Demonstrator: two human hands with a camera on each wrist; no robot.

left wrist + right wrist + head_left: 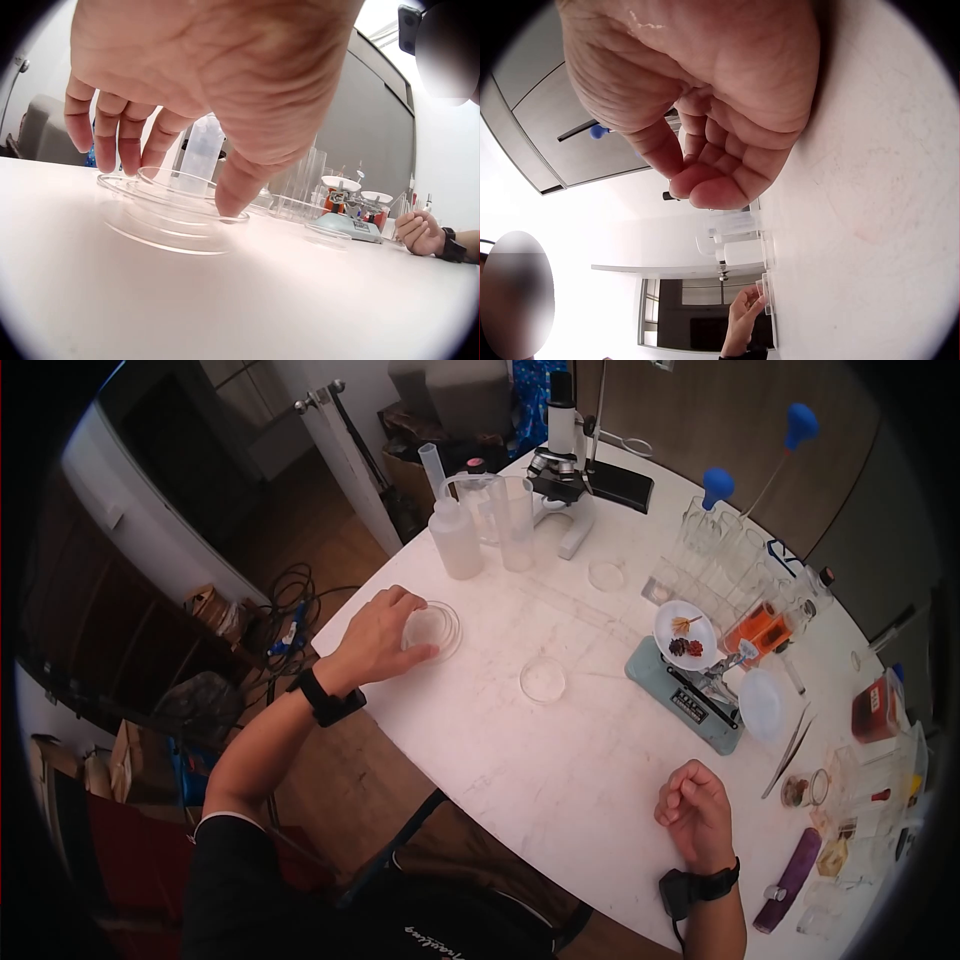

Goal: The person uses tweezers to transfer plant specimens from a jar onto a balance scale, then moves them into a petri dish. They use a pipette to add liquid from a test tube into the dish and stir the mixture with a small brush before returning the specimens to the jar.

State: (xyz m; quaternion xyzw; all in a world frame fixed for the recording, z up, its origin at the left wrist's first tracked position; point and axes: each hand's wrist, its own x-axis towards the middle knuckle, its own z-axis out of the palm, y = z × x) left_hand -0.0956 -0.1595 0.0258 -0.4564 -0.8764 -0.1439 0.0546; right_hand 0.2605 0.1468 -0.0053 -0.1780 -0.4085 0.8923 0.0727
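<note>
At the table's left edge my left hand reaches over clear petri dishes stacked together. Its thumb and fingers hold the rim of the upper petri dish from opposite sides, as the left wrist view shows. That upper dish lies slightly askew over the ones below. Another petri dish sits alone, to the right of the stack. My right hand rests on the table at the near right, its fingers loosely curled, thumb against the fingertips, with nothing held.
A green balance bears dried plant bits on one pan. Behind the stack stand a wash bottle, a measuring cup and a microscope. Test tubes, orange liquid, tweezers and a purple strip line the right side.
</note>
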